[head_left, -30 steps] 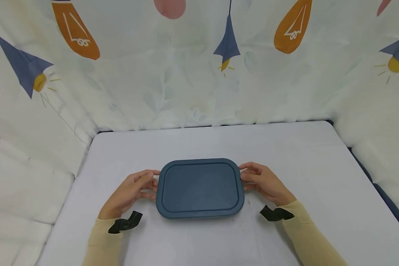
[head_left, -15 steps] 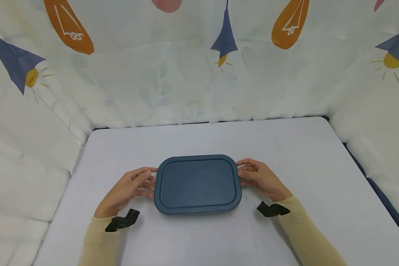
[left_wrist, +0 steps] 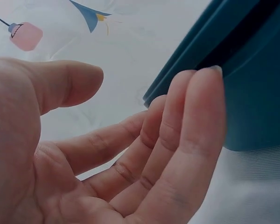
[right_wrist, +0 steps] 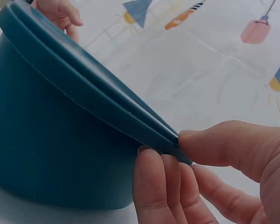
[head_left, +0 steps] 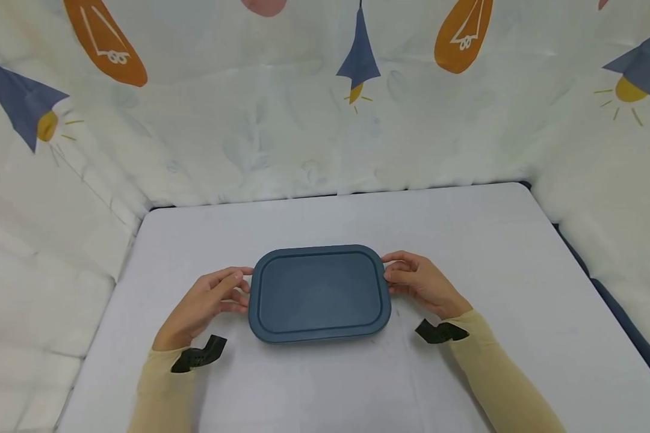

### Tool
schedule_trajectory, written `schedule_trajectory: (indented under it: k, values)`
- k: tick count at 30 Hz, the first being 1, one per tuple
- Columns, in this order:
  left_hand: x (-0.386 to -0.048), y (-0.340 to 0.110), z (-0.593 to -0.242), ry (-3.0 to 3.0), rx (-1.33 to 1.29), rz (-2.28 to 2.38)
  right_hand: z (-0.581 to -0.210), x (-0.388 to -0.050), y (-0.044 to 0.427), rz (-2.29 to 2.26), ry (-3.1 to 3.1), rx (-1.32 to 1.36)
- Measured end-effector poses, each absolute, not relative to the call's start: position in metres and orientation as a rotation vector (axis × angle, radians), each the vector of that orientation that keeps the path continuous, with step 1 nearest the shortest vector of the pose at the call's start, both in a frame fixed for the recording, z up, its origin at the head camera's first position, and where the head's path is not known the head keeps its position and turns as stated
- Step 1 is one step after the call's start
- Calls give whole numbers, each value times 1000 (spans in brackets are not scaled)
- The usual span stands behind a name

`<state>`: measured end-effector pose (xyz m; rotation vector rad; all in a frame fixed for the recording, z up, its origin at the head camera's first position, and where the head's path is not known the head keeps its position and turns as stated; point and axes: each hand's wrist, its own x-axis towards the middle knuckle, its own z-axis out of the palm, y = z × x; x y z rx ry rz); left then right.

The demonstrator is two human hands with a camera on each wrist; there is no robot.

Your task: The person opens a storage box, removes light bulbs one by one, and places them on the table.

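One blue container (right_wrist: 60, 135), topped by a lid (head_left: 319, 294), sits near the middle of the head view, its long axis running left to right with the right end slightly higher. At that right end, the right hand (head_left: 425, 285) has the closer contact: its thumb tip meets the lid's edge and its fingers bend beneath, pinching the rim. At the left end, the left hand (head_left: 203, 307) is relaxed, thumb well apart, fingers reaching just under the overhanging rim; it grips nothing, and whether the fingertips touch is hard to tell. That rim lies above the left fingers. White tabletop (head_left: 325, 391) shows all around, a black strap (head_left: 441, 332) sits at the right wrist, and a patterned curtain (head_left: 303, 144) closes off the upper frame.
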<state>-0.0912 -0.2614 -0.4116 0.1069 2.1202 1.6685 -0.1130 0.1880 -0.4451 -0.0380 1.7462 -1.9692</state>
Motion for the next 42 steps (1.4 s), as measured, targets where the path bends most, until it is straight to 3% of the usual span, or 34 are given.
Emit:
schedule_trajectory:
  k: [42]
  values:
    - [-97, -259, -416, 2090, 133, 1698, -436, -113, 189, -2051, 1646, -14]
